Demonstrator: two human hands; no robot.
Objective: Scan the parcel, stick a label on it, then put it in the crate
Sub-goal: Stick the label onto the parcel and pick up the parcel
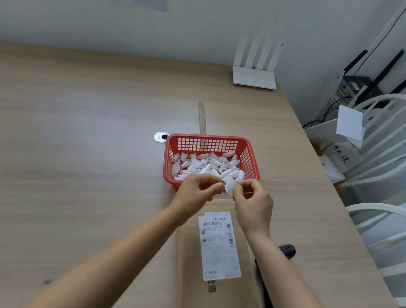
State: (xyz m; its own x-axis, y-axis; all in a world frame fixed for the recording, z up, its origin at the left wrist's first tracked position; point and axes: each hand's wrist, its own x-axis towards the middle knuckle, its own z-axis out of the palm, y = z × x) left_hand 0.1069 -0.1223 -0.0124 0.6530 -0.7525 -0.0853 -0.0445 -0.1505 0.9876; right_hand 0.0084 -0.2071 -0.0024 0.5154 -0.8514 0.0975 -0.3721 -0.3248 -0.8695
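A brown paper parcel (206, 302) lies flat on the wooden table (68, 163) in front of me, with a white shipping slip (218, 248) stuck on its top. Above its far end, my left hand (195, 194) and my right hand (254, 206) pinch a small white label (229, 186) between their fingertips. Just beyond the hands stands a red plastic basket (213, 143) holding several curled white labels. A black handheld scanner (287, 251) lies to the right of the parcel, partly hidden by my right forearm.
A ruler (202, 118) lies behind the basket and a round metal cable port (160, 137) is set in the table left of it. A white router (254, 77) stands at the back. White chairs (401, 152) and white boxes stand past the table's right edge.
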